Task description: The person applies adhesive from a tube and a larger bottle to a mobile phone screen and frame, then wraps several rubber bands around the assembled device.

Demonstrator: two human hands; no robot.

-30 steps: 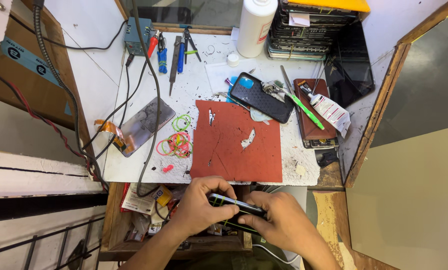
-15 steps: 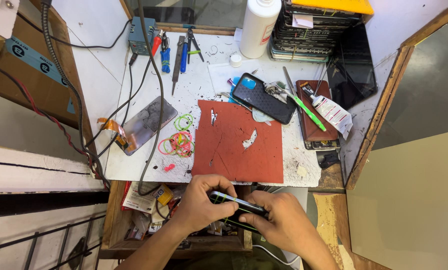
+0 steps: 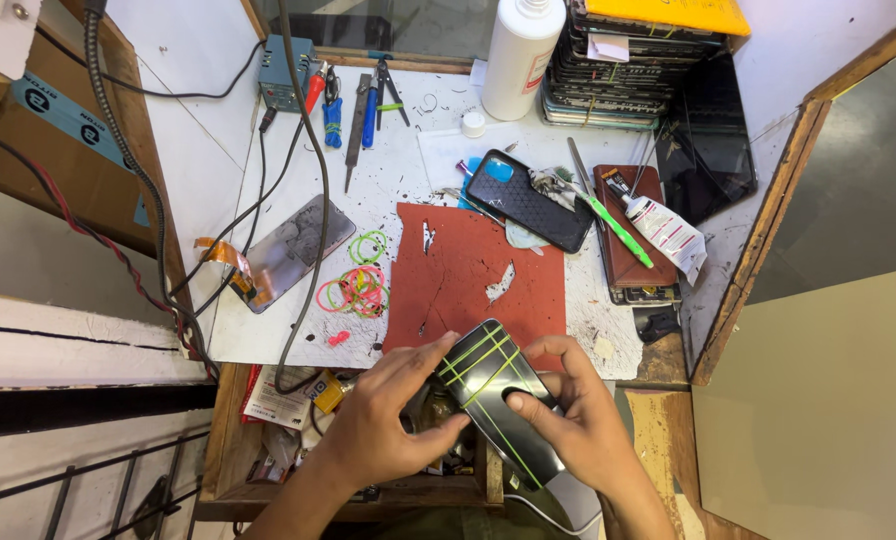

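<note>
A black phone screen wrapped with green rubber bands is held in both hands over the near edge of the white workbench. My left hand grips its left edge, thumb pressed on the lower side. My right hand holds the right side, thumb on the glass. The screen is tilted, its glossy face turned up toward me. Just beyond it lies a red work mat with scraps on it.
Coloured rubber bands and a phone back panel lie left of the mat. A black phone case, glue tube, green tool, white bottle, stacked screens, hand tools and cables crowd the bench.
The screen, seen edge-on before, has been turned face up and lifted slightly toward the mat. Both hands stayed on it.
</note>
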